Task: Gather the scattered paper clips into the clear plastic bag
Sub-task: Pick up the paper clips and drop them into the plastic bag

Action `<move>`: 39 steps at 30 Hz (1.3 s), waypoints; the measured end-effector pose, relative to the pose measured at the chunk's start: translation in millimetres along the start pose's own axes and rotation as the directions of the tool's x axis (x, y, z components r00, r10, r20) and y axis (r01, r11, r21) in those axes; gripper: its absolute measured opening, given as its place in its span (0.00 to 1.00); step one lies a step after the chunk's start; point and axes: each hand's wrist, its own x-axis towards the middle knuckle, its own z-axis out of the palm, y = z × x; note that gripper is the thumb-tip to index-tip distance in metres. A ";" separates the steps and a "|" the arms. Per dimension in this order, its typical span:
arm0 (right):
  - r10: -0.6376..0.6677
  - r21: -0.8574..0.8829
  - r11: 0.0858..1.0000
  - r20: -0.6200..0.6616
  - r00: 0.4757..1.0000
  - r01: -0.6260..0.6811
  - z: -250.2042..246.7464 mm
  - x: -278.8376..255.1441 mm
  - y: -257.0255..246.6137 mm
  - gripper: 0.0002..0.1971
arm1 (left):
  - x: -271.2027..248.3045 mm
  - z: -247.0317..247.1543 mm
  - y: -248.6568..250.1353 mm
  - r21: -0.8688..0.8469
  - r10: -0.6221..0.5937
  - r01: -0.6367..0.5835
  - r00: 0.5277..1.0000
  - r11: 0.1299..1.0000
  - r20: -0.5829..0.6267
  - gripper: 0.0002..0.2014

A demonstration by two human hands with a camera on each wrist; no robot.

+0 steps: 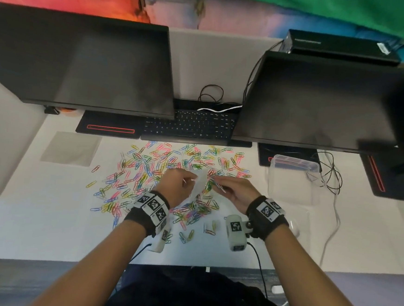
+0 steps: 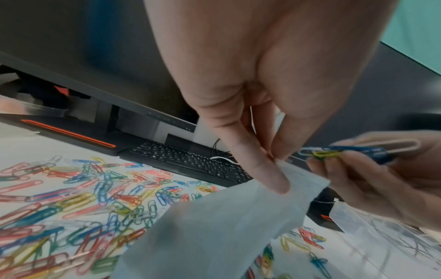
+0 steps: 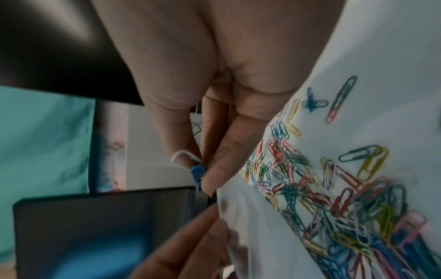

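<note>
A: What is being pinched by the left hand [image 1: 178, 184]?
B: The clear plastic bag [image 1: 199, 185], at frame centre; clips [image 2: 334, 152] are being pinched by the right hand [image 1: 233, 191].
A: The rest?
B: Paper clips [image 1: 146, 170] are lying scattered across the counter [image 1: 34, 212].

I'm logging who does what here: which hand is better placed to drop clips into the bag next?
The right hand. It already pinches a few paper clips close to the top of the bag, while the left hand pinches the bag's top edge, holding it up.
</note>
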 end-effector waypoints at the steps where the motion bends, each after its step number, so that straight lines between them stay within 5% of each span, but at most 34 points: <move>1: 0.004 -0.014 1.000 0.006 1.000 -0.004 6.5 -0.4 1.3 0.13 | 0.5 2.0 2.3 0.003 0.013 -0.013 1.000 1.000 0.002 0.13; 7: -0.031 -0.065 0.998 -0.165 0.986 0.021 23.3 14.9 12.4 0.12 | 1.9 11.0 14.7 -0.040 -0.029 0.030 1.000 0.999 0.009 0.13; 10: -0.078 -0.321 0.947 -0.173 0.982 0.019 26.1 22.5 16.3 0.14 | 2.5 11.9 17.2 -0.059 -0.054 0.055 0.998 0.997 0.011 0.12; 15: -0.268 -0.791 0.603 -0.085 0.960 0.099 27.3 20.1 7.0 0.07 | 4.9 11.9 16.3 -0.068 -0.046 0.046 0.999 0.997 0.014 0.12; 18: -0.339 -0.881 0.444 0.000 0.941 0.160 29.2 16.2 6.5 0.06 | 6.5 9.8 16.1 -0.074 -0.030 0.031 0.999 0.997 0.016 0.12; 23: -0.398 -0.874 0.429 0.042 0.916 0.227 33.6 15.2 6.7 0.06 | 10.1 8.5 13.4 -0.087 0.028 -0.026 0.999 0.996 0.022 0.12; 27: -0.251 -0.907 0.325 0.191 0.949 0.269 25.8 17.9 1.3 0.16 | 9.0 4.8 10.8 -0.088 0.026 -0.025 0.999 0.996 0.020 0.11; 30: -0.304 -0.852 0.385 0.247 0.920 0.356 15.2 12.9 -9.3 0.12 | 11.0 -0.9 7.3 -0.102 -0.023 0.025 1.000 0.994 0.021 0.12; 33: -0.393 -0.847 0.412 0.168 0.904 0.336 -8.5 5.9 -15.1 0.08 | 14.1 -8.4 1.3 -0.115 -0.047 0.048 0.999 0.992 0.011 0.13; 37: -0.093 -0.986 0.163 0.024 0.995 0.039 -47.4 -4.2 9.6 0.39 | 18.5 -21.9 -5.2 -0.136 -0.074 0.073 0.997 0.988 0.000 0.14; 39: 0.008 -0.995 0.096 0.003 1.000 0.002 -57.4 -9.0 34.3 0.55 | 20.8 -27.4 -6.3 -0.143 -0.073 0.071 0.997 0.987 -0.010 0.14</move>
